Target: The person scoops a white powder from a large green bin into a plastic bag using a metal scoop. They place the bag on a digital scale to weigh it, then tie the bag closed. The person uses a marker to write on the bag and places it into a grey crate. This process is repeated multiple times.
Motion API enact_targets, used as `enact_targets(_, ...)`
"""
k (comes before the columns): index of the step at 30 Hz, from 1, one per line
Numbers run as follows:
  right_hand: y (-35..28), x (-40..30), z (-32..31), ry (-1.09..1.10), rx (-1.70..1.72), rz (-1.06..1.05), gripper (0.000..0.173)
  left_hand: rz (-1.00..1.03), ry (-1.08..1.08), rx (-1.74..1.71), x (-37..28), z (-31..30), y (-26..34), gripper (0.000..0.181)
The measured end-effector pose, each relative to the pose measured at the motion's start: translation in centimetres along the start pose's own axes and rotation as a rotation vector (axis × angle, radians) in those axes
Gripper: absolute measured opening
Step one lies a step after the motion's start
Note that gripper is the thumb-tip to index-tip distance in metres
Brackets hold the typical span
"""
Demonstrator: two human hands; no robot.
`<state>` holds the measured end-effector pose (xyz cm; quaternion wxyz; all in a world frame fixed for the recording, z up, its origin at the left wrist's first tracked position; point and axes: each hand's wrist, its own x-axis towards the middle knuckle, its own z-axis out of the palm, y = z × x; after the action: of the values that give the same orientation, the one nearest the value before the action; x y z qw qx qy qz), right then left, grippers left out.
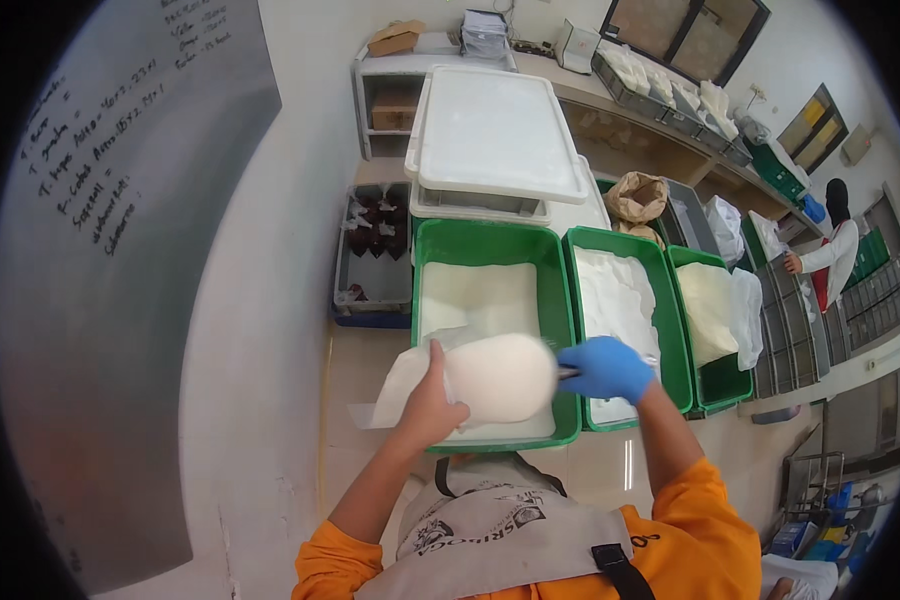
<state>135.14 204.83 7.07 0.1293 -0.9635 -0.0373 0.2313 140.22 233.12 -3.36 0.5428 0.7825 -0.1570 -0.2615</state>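
Note:
My bare left hand (433, 403) holds a translucent plastic bag (401, 382) by its side, over the front of a green plastic bin (495, 234) of white powder (480, 289). My right hand (607, 369), in a blue glove, grips the dark handle (568, 371) of a scoop. A large, slightly blurred heap of white powder (502, 379) covers the scoop's blade, which lies at the bag's mouth. The heap hides how far the blade reaches into the bag. Under my right wrist stands a second green bin (679, 337) with a white, uneven powder (615, 289).
A third green bin (742, 394) holds pale powder and a plastic bag. White-lidded containers (502, 135) stand behind the bins. A grey crate (371, 289) with bags of dark contents sits left, beside the wall. At right, a person (840, 247) stands by grey crates.

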Motion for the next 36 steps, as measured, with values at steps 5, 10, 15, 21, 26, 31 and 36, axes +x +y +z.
enact_targets(5, -6.6, 5.4, 1.0, -0.032, -0.550, -0.183, 0.014, 0.045, -0.041, 0.220, -1.9, 1.9, 0.4, 0.104)
enact_targets(10, -4.8, 1.6, -5.5, 0.177, -0.452, -0.161, 0.011, 0.012, 0.007, 0.186, -2.8, -0.7, -0.2, 0.101)
enact_targets(15, 1.9, 2.1, -4.1, 0.233, -0.158, 0.234, 0.020, 0.062, 0.079, 0.206, -3.2, -1.2, -1.5, 0.092)
enact_targets(21, 14.2, 16.8, 25.7, -0.269, 0.076, 0.403, 0.037, 0.021, -0.019, 0.285, -4.3, -1.1, -1.4, 0.079)
enact_targets(26, 6.5, 26.3, 39.9, 0.047, 0.709, 0.478, 0.046, -0.196, 0.115, 0.222, -4.6, -0.2, -0.3, 0.078)
enact_targets(31, 8.5, 42.5, 39.4, 0.287, 0.873, 0.649, 0.045, -0.558, 0.182, 0.137, -1.8, 1.0, 2.0, 0.079)
enact_targets(36, 10.4, 41.7, 34.9, 0.317, 0.802, 0.519, 0.037, -0.590, 0.314, 0.024, -3.3, 1.6, 1.9, 0.080)
